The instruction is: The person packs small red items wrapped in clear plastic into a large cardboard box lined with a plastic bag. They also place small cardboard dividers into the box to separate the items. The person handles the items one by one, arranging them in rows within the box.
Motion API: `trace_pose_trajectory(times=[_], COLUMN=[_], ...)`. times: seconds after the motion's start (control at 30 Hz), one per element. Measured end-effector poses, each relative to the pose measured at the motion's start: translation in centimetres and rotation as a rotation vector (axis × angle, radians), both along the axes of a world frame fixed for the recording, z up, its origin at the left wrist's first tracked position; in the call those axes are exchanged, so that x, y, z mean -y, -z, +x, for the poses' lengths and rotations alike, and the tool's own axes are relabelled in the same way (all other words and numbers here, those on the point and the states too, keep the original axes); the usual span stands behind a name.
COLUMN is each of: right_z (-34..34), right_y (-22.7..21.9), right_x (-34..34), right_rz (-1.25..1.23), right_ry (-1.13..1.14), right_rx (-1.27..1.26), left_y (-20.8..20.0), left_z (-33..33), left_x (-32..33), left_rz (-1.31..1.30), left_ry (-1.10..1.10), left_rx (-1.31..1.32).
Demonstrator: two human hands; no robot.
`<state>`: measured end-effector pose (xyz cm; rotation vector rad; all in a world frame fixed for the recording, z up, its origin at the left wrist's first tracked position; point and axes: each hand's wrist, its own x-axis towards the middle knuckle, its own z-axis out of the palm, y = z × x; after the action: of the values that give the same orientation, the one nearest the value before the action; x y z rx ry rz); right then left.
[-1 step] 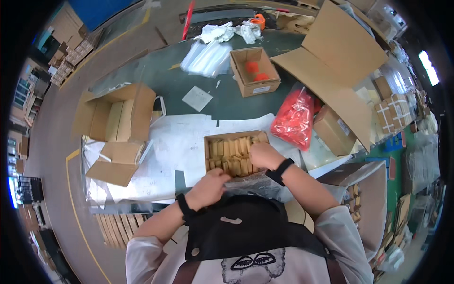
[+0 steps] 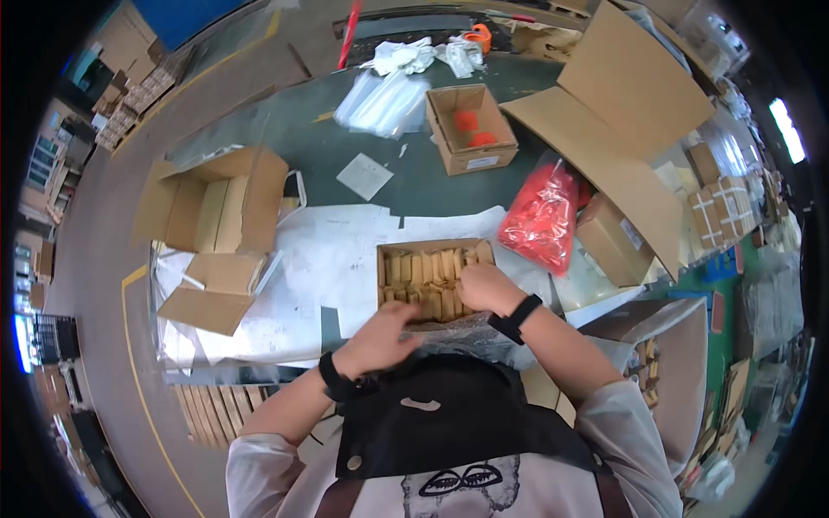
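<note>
In front of me a small cardboard box [image 2: 393,245] holds rows of slim brown paper packets [image 2: 423,268] standing side by side. My right hand [image 2: 488,287] reaches over the box's right side. Its fingers are curled down among the packets, and what they grip is hidden. At the near left corner is my left hand [image 2: 380,337], its fingers apart and nothing seen in them. Clear plastic film [image 2: 471,331] lies between the box and my apron.
To the left an open carton [image 2: 259,194] lies on white paper sheets [image 2: 311,259]. A red-filled plastic bag [image 2: 540,220] and a large open carton [image 2: 639,86] stand right. Farther back are a box with orange pieces [image 2: 466,160] and clear plastic sleeves [image 2: 380,105]. A packet-filled carton [image 2: 691,354] sits lower right.
My left hand's fingers have spread from a closed pose. My right hand stays at the packets, while the whole view has shifted slightly.
</note>
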<state>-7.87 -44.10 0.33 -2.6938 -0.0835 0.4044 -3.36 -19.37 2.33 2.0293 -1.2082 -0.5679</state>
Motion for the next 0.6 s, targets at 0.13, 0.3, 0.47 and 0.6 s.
trace_pose_trajectory(times=[0.13, 0.3, 0.47, 0.6], right_z=[-1.9, -2.4, -3.6, -3.7], right_y=[-1.8, 1.5, 1.6, 1.2], right_x=[-2.3, -1.2, -3.2, -2.5], right_rz=[0.041, 0.135, 0.153, 0.246], right_ry=[0.146, 0.24, 0.418, 0.512], right_rx=[-0.113, -0.197, -0.029, -0.042], left_y=[2.1, 5.4, 8.2, 2.3], left_z=[0.4, 2.7, 2.7, 1.2], left_x=[2.1, 5.3, 7.1, 7.4], left_rz=[0.274, 0.539, 0.833, 0.688], left_ry=[-0.554, -0.1, -0.571, -0.705], left_rx=[-0.369, -0.232, -0.299, -0.193])
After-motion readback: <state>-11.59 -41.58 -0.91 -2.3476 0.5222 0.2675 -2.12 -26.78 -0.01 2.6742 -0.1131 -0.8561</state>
